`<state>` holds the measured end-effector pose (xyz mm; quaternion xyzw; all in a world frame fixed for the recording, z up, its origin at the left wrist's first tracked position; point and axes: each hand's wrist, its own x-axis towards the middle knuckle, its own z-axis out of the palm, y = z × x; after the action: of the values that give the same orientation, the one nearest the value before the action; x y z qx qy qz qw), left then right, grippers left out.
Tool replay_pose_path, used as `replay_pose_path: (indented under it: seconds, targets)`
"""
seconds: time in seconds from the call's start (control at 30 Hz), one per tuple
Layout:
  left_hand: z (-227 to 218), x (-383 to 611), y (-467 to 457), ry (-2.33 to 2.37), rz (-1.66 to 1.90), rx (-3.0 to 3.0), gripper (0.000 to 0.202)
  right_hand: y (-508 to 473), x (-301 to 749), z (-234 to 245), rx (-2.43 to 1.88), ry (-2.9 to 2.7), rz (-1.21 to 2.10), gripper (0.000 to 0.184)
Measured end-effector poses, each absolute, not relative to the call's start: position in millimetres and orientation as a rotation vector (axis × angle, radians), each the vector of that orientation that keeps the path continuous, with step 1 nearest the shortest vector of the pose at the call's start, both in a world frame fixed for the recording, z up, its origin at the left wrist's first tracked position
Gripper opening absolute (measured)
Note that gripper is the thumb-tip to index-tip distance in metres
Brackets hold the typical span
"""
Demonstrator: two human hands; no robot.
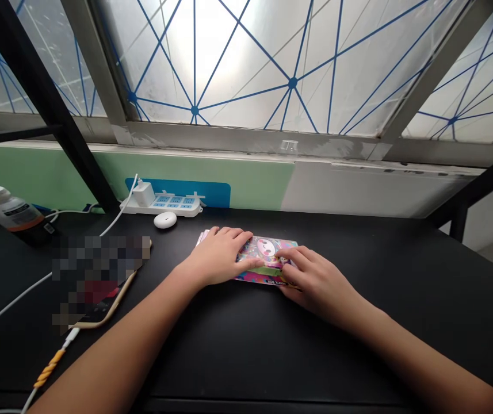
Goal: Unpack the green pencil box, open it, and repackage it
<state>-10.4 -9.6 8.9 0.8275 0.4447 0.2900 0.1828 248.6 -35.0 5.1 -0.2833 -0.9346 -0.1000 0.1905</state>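
Observation:
A flat, brightly coloured pencil box (267, 247) with a round cartoon face on its lid lies on the black desk. Lettering along its near side appears upside down to me. Across its left end rests my left hand (218, 256), palm down, fingers stretched over the lid toward the far edge and thumb lying on top. My right hand (315, 276) is closed about the right end, with curled fingers on the lid and the thumb low at the near edge. Both hands cover parts of the box, and the right fingertips are partly hidden.
Left of my arm lies a phone (110, 307), partly blurred out, with a charging cable (50, 368). Behind are a white earbud case (165, 220), a power strip (172, 204) and a bottle (15, 215). Black frame bars (52, 115) slant at both sides; a window borders the back.

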Motion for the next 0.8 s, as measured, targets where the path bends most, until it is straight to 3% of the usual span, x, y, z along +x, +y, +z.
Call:
replay_pose_path:
  seconds: [0.17, 0.23, 0.37, 0.43, 0.57, 0.7, 0.8]
  targets:
    - [3.8, -8.8, -10.5, 1.363, 0.587, 2.513, 0.070, -23.1, 268.0, 11.5, -0.997, -2.447, 0.163, 0.019]
    - [8.7, -7.2, -13.0, 1.372, 0.555, 2.569, 0.075, -16.4, 273.3, 10.9, -1.046, -2.383, 0.187, 0.029]
    - [16.0, 2.4, -20.5, 1.352, 0.660, 2.743, 0.080, -3.6, 276.8, 7.2, -1.164, -2.373, 0.177, 0.068]
    - [15.3, 8.5, -22.8, 1.370, 0.717, 2.826, 0.082, 1.1, 279.1, 7.7, -1.206, -2.400, 0.148, 0.076]
    - [12.4, 17.2, -23.9, 1.335, 0.825, 2.924, 0.082, 2.8, 287.2, 13.5, -1.145, -2.409, -0.028, 0.069]
    - [22.2, 17.6, -28.0, 1.464, 0.981, 2.930, 0.067, -6.5, 287.5, 18.0, -1.034, -2.318, -0.310, 0.073]
    - [35.1, 14.1, -33.9, 1.640, 0.887, 2.924, 0.057, -16.4, 280.1, 19.6, -0.914, -2.293, -0.481, 0.057]
